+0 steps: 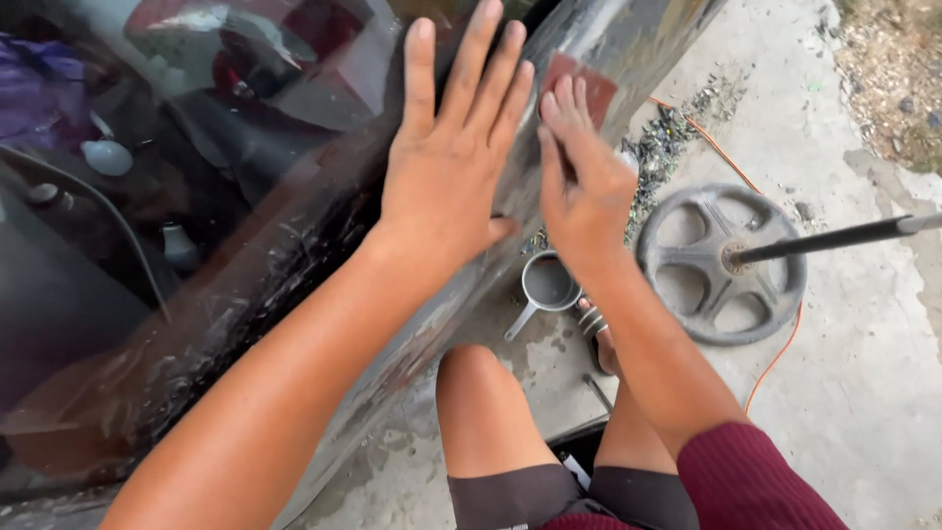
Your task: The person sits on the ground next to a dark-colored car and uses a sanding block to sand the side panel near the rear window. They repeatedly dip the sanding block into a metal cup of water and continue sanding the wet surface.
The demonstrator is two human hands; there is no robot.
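Note:
My left hand [446, 157] lies flat with fingers spread on the dark, scuffed body panel of a car [245, 314], just below its window [147, 147]. My right hand [579, 182] presses a small reddish-brown sheet of sandpaper [589, 83] against the same panel, a little to the right of the left hand. The fingers cover the lower part of the sheet. My bare knees [481, 393] show below, close to the panel.
On the concrete ground [863, 373] sit a grey metal cup with a handle [545, 285], a round spoked metal base [721, 265] with a dark pole [844, 236], and an orange cable [775, 358]. Rubble lies near the car's edge.

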